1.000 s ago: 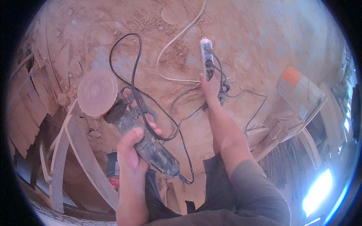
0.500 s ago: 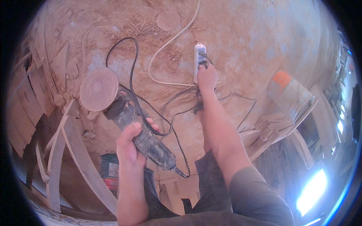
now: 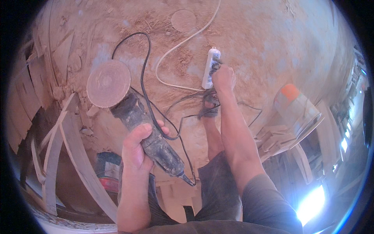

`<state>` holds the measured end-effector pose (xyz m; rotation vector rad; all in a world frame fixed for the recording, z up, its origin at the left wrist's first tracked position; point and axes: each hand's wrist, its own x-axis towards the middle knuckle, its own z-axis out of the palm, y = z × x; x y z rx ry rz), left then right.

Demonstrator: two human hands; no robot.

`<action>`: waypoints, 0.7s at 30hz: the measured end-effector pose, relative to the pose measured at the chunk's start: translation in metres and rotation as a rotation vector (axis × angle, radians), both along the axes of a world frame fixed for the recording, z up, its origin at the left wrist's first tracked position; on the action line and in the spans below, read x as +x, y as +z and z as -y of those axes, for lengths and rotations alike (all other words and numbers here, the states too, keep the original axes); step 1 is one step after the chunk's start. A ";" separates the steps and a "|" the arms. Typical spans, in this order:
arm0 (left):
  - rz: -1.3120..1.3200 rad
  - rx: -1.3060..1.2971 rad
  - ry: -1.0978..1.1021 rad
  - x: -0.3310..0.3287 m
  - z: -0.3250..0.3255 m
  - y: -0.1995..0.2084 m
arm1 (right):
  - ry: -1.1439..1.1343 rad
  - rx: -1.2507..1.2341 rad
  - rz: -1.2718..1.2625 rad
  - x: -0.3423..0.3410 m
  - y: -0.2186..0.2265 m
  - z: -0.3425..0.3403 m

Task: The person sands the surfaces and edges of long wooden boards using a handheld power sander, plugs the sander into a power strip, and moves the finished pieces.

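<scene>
My left hand (image 3: pixel 136 146) is wrapped round the body of a dusty black angle grinder (image 3: pixel 161 152), lifted above the floor and slanted toward the upper left. A wide round disc (image 3: pixel 108 83) is fitted at its head. My right hand (image 3: pixel 224 81) is closed at a white power strip (image 3: pixel 207 78) lying on the floor, gripping a dark plug (image 3: pixel 214 68) that my fingers partly cover. From the grinder's tail a black cord (image 3: pixel 146 84) loops over its body and runs across toward my right foot.
A loose round disc (image 3: pixel 183 21) lies on the dusty floor beyond the pale cable (image 3: pixel 167 58). Wooden pieces (image 3: pixel 80 152) stand at the left. At the right, a container with an orange patch (image 3: pixel 290 102) sits by wooden boards. My sandalled foot (image 3: pixel 210 107) is below the strip.
The power strip now lies more tilted, its far end leaning right, with my right hand still at the plug. The view has shifted slightly. My left hand keeps hold of the grinder.
</scene>
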<state>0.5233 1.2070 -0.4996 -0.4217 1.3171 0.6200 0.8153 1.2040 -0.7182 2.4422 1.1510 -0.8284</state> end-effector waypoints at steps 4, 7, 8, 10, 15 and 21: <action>0.015 0.007 0.008 -0.002 0.000 -0.003 | -0.044 -0.117 0.021 0.010 -0.010 0.001; -0.030 0.004 0.025 0.000 -0.002 -0.005 | -0.044 -0.109 0.039 0.018 -0.019 0.006; -0.024 -0.001 0.032 0.000 -0.004 -0.004 | -0.037 -0.089 0.039 0.021 -0.018 0.007; -0.019 0.002 0.036 0.000 -0.007 -0.001 | 0.004 -0.005 -0.015 0.030 -0.022 0.017; -0.003 -0.002 0.020 -0.003 -0.002 -0.003 | -0.021 0.044 -0.061 0.037 -0.018 0.031; 0.005 -0.011 0.050 -0.007 -0.003 -0.004 | -0.001 0.114 -0.025 0.043 -0.024 0.040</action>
